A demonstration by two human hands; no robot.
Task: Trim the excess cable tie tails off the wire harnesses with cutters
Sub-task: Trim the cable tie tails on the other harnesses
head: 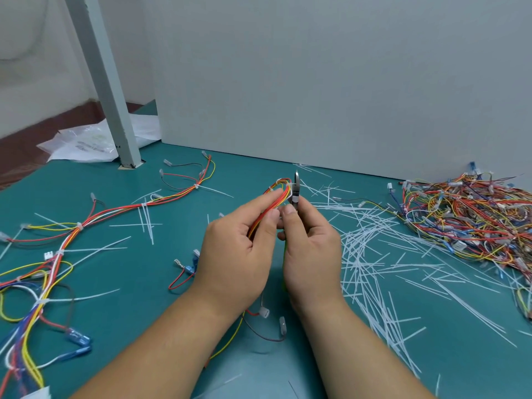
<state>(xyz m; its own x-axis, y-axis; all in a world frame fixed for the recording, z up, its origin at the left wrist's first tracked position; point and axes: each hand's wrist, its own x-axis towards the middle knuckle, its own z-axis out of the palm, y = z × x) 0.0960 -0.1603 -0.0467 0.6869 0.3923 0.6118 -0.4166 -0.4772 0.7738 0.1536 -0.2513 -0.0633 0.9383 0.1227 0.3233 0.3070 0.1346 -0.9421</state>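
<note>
Far left, on the teal matted surface (149,286), lies a long multicoloured wire harness (129,207). Its white cable tie tails (214,190) are untrimmed and stick out at several bindings.

Centre: the left hand (239,249) grips a bundle of red, orange and yellow wires (280,194), fingers and thumb curled round it, and holds it raised above the surface. This is the harness in work.

Just beside it, the right hand (311,249) is closed round a pair of small steel-nosed cutters (296,191), nose upward and set against the top of the bundle. A white tie seems to sit at the blades, but it is too small to confirm.

Right of the hands, cut white plastic tails (368,254) are strewn thickly. At the far right sits a tangled heap of coloured harnesses (466,214).

Assessment: a trim is in hand. To do it well, the flat face of the blades should lie flush on the tie head, clear of wire insulation. The left thumb should stay below the nose. A single firm squeeze should leave no sharp stub.
</note>
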